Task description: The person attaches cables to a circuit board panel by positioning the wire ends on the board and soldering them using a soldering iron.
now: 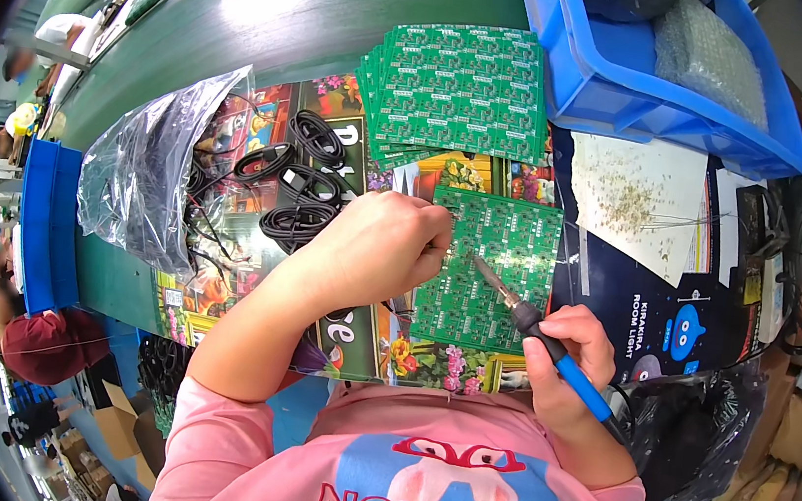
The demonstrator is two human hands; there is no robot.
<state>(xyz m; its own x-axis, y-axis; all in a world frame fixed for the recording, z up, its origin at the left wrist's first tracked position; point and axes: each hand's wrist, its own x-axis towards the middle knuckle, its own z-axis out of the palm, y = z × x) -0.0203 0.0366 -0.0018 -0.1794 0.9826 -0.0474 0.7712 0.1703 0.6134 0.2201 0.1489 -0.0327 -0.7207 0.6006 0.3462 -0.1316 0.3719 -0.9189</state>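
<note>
Glossy printed sheeting (455, 364) is covering the near part of a green bench (359, 8). From my remote post I am reading the layout outward. Nearest, a pink shirt (285, 485) is filling the lower edge. Beyond it, the right hand (572, 354) is gripping the dark sleeve of a blue-handled soldering iron (529, 317), whose slim metal tip is pointing over a circuit board panel (510, 248). The left hand (384, 244) is holding its fingers curled at the panel's left edge; I cannot tell whether they are pinching anything. The panel is lying flat on the sheeting, and I am judging it light, stiff and smooth, fragile at its tiny components, best taken by its edges. Leftward, coiled black cables (297, 222), flexible and rubbery-looking, are lying beside a crinkled clear bag (138, 171). Farther off, thin rectangular panels are forming a fanned stack (464, 89), and a rigid blue bin (626, 98) is holding bubble wrap (711, 63).
</note>
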